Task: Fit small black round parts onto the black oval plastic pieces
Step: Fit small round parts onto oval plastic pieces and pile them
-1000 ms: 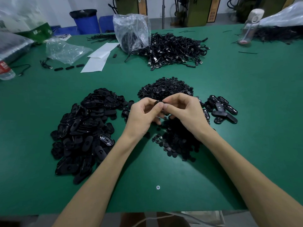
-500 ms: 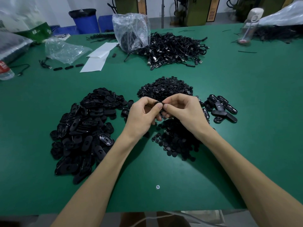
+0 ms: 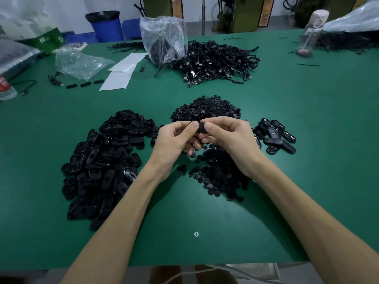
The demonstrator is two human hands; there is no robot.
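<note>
Both thumbs pinch one oval piece (image 3: 202,128), the left hand (image 3: 174,140) and right hand (image 3: 229,138) curled round it above the table (image 3: 307,109). Its long axis looks left-right, ends hidden. To the left sits the oval pile (image 3: 102,160). The round parts (image 3: 219,177) heap under and behind the hands, with finished ovals (image 3: 274,136) right. Bare green lies toward the near edge.

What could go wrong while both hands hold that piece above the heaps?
1. The left hand and right hand pinch the black piece directly above the round parts pile. If it slips, the small part would likely vanish among lookalikes.
2. The right forearm crosses that pile's right side and could sweep parts toward the near edge of the table.
</note>
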